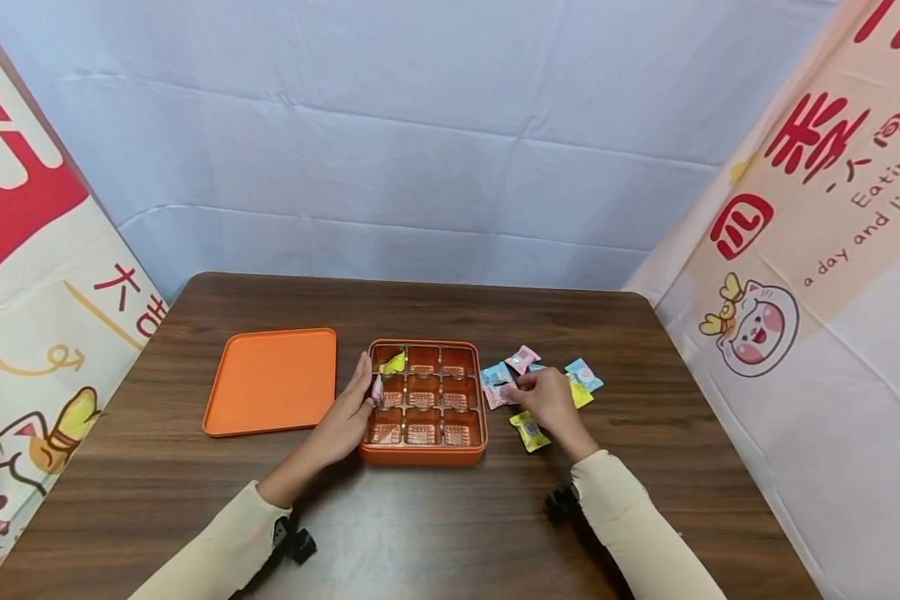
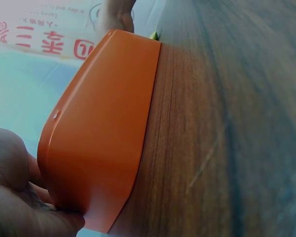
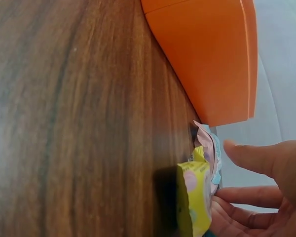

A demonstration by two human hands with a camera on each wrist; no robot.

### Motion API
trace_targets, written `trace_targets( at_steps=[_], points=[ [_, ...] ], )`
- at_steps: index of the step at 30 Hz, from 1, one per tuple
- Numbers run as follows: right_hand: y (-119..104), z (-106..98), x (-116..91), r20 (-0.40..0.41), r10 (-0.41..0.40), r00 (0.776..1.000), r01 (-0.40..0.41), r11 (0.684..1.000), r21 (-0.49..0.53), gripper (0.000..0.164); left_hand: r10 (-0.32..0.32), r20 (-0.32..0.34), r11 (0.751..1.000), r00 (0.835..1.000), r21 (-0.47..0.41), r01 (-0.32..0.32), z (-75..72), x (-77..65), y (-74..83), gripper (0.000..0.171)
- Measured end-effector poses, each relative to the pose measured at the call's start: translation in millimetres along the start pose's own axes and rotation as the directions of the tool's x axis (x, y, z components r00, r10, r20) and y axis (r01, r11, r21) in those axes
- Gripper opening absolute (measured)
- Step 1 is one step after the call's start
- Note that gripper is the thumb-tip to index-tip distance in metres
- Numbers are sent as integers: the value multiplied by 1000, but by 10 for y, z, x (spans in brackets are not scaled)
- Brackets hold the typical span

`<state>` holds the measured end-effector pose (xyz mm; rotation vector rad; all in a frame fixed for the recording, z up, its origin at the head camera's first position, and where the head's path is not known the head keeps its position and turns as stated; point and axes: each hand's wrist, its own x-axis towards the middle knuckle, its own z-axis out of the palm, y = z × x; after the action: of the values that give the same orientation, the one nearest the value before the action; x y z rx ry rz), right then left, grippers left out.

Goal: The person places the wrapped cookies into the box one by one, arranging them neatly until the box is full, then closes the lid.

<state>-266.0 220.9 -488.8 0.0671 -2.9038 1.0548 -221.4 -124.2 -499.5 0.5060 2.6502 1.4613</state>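
Between side edges of the brown wood-grain table (image 1: 420, 533): left hand (image 1: 347, 417), fingers extended, against square orange box (image 1: 422, 457); right hand (image 1: 549, 402), thumb and fingers parted, at pink wrapped packet (image 1: 497, 397).

Head view: high, facing forward-down over table (image 1: 420, 525); wrist views: low, close, sideways, both catching orange box (image 1: 423, 456).

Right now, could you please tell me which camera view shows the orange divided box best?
The head view shows the orange divided box best, looking down into its compartments; the left wrist and right wrist views show mainly its outside.
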Motion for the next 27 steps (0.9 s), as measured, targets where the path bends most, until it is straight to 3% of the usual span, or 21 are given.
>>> trace_targets(
  at_steps=[14,27],
  points=[
    [-25,57,39,22,22,1000,-21,998,-54,27,-1,0,1000,1000,1,1,-4,-1,8,64],
    [-22,60,64,63,50,997,-49,998,-27,40,5,-1,1000,1000,2,-5,-7,0,1,65]
  ],
)
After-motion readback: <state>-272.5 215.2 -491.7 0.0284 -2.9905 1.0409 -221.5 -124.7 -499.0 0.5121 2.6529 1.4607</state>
